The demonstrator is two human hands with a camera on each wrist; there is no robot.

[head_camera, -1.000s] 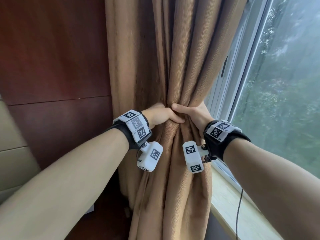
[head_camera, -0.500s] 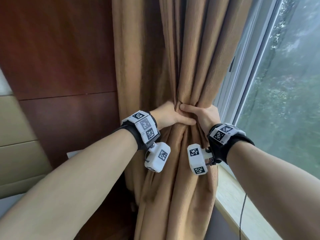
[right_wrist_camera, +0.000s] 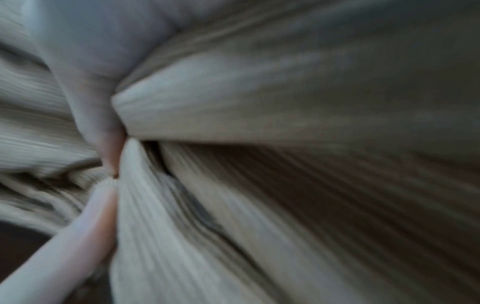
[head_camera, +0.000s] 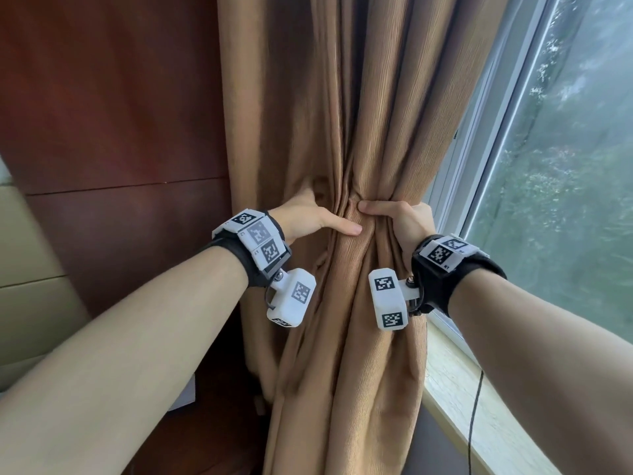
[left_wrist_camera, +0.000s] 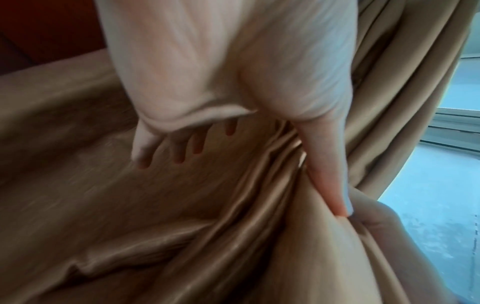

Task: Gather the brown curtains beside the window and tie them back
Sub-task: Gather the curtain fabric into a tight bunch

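Observation:
The brown curtain (head_camera: 356,114) hangs beside the window, pinched into a narrow waist at mid-height. My right hand (head_camera: 400,224) grips that waist from the window side, thumb across the front folds and fingers out of sight behind. My left hand (head_camera: 308,221) is at the left of the waist, its straight thumb lying on the front folds. In the left wrist view the left hand (left_wrist_camera: 207,82) has straight, spread fingers (left_wrist_camera: 179,152) reaching behind the curtain (left_wrist_camera: 155,226). The right wrist view is blurred and shows only the right thumb (right_wrist_camera: 98,115) pressed into bunched folds (right_wrist_camera: 259,123).
A dark red wooden wall panel (head_camera: 102,132) stands left of the curtain, with a beige padded panel (head_camera: 27,286) at the far left. On the right are the window (head_camera: 565,200) and its pale sill (head_camera: 479,406), and a thin black cable (head_camera: 474,423) hangs over the sill.
My left hand has let go of the gathered waist: its fingers have straightened and its thumb has drawn back to the left. The right hand keeps its grip on the bundle.

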